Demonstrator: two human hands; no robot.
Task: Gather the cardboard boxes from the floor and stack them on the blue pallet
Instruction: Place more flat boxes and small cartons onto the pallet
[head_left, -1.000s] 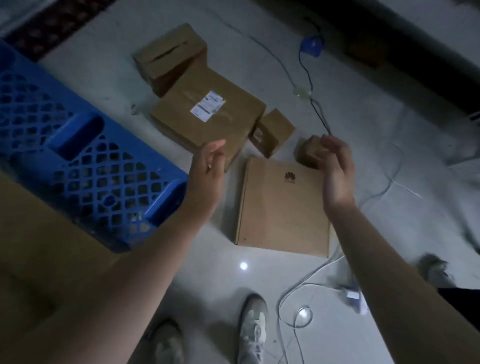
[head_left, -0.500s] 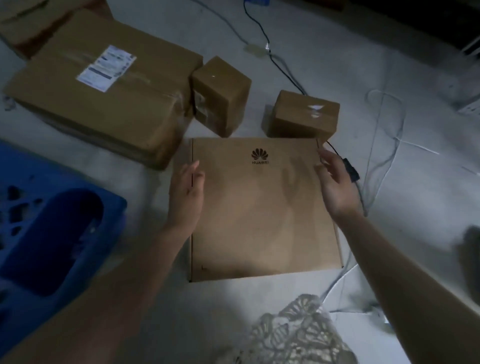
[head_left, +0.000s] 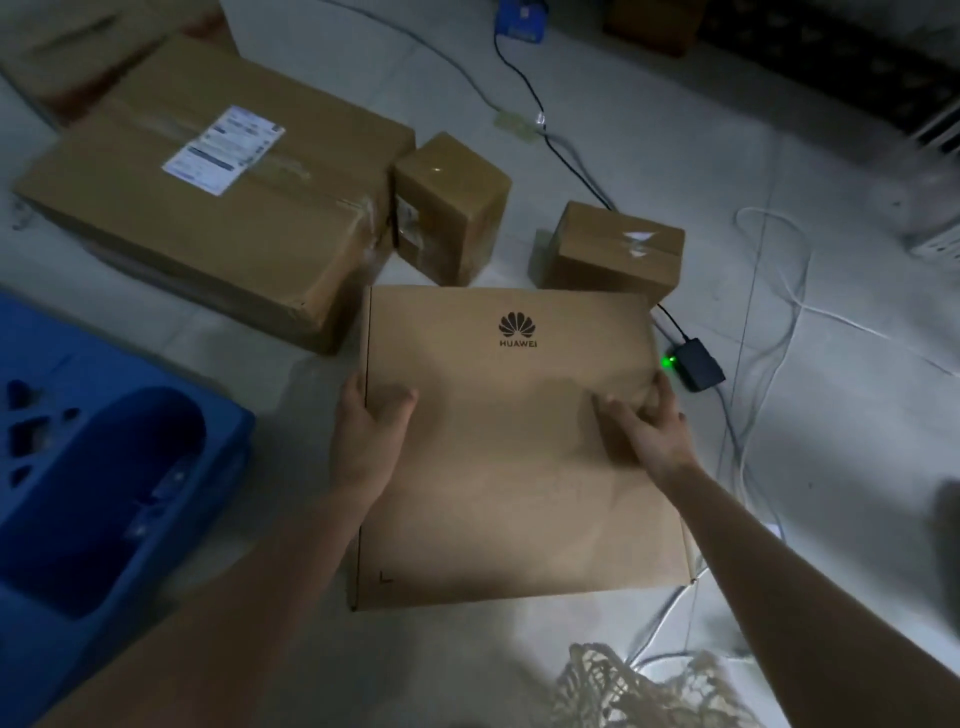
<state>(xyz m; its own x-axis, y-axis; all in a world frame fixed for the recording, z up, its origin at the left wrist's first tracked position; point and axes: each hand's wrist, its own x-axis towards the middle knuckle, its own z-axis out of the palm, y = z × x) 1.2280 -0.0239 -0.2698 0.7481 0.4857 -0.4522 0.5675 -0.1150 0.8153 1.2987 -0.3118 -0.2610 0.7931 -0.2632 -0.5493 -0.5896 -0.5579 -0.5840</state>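
A flat cardboard box with a black logo (head_left: 514, 467) lies on the pale floor in the middle of the view. My left hand (head_left: 371, 421) grips its left edge, thumb on top and fingers down the side. My right hand (head_left: 647, 421) grips the right edge the same way. Behind it sit a large taped box with a white label (head_left: 218, 192), a small cube box (head_left: 449, 208) and a small low box (head_left: 610, 249). The blue pallet (head_left: 93, 467) fills the lower left.
A black adapter with a green light (head_left: 696, 364) lies just right of the flat box, with black and white cables (head_left: 748, 364) running over the floor on the right. Another carton (head_left: 62, 47) sits at the far left. A pale lacy cloth (head_left: 639, 686) hangs at the bottom.
The view has dropped closer to the floor. Both hands have gone from hovering beside the flat box to gripping its left and right edges.
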